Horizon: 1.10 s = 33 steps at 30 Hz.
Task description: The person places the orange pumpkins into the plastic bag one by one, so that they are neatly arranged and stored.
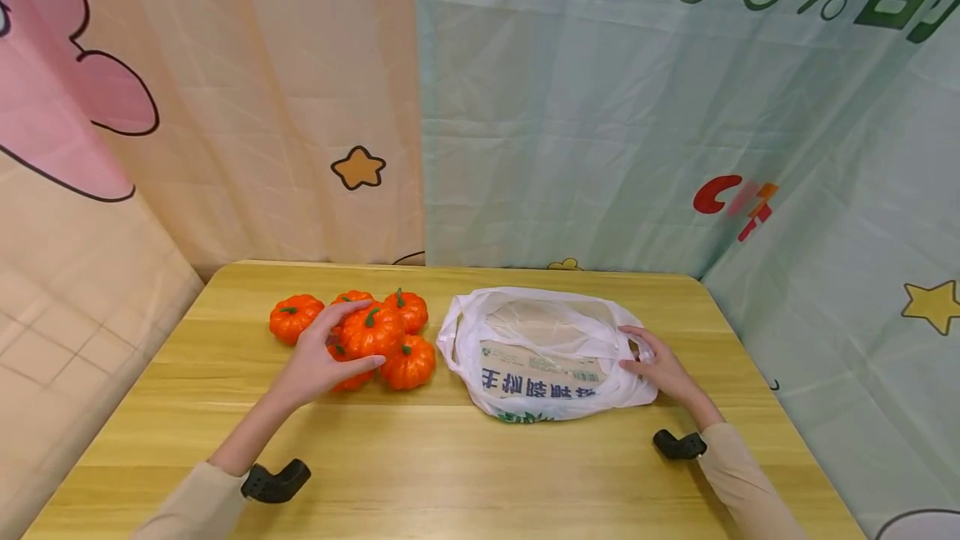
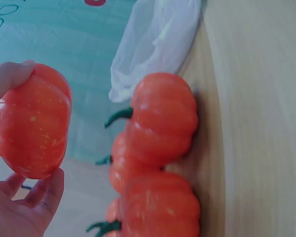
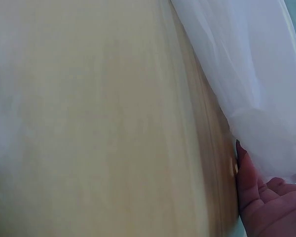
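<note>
My left hand (image 1: 318, 362) grips a small orange pumpkin (image 1: 372, 330) with a green stem, thumb on one side and fingers on the other. In the left wrist view this pumpkin (image 2: 33, 123) is held up apart from the others. Several similar pumpkins (image 1: 408, 362) sit close together on the table around and behind it. To the right lies a white plastic bag (image 1: 468, 357), its mouth spread open, with a printed brown cardboard piece (image 1: 540, 365) visible inside. My right hand (image 1: 663, 367) pinches the bag's right edge; in the right wrist view its fingertips are partly hidden by the plastic.
A wooden table (image 1: 465, 473) carries everything. Printed curtains (image 1: 570, 132) hang along its back edge and on both sides. One pumpkin (image 1: 295, 319) sits at the far left of the cluster. A black band piece (image 1: 276, 482) is on each wrist.
</note>
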Each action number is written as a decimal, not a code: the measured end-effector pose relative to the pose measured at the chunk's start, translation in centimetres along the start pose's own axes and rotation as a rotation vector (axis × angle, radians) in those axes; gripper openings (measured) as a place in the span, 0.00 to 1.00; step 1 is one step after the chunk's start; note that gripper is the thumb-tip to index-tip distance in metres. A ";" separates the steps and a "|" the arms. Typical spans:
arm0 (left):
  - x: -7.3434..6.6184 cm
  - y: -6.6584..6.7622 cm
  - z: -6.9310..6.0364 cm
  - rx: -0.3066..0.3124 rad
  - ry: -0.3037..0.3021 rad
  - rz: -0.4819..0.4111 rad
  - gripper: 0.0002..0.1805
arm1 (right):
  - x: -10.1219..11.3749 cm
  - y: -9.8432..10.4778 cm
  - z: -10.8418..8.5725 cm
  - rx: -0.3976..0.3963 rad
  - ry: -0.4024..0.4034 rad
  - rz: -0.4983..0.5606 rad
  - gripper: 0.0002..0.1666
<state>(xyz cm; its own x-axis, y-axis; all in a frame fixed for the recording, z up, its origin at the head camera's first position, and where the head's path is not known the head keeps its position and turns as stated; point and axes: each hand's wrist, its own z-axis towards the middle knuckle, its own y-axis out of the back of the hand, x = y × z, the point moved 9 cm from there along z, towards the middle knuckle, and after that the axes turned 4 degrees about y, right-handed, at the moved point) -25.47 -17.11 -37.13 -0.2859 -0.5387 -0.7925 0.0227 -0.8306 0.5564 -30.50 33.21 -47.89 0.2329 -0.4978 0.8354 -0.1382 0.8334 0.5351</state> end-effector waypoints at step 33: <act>-5.4 -12.4 5.9 0.210 0.053 -0.158 0.40 | 0.4 0.0 -0.1 -0.007 0.017 0.040 0.34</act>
<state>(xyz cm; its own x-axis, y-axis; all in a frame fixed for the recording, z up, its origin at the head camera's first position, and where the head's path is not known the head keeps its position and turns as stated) -29.86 -3.09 -38.22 -0.2193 -0.4158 -0.8826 -0.2192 -0.8605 0.4598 -30.34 33.00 -47.58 0.2439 -0.4598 0.8539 -0.1412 0.8542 0.5004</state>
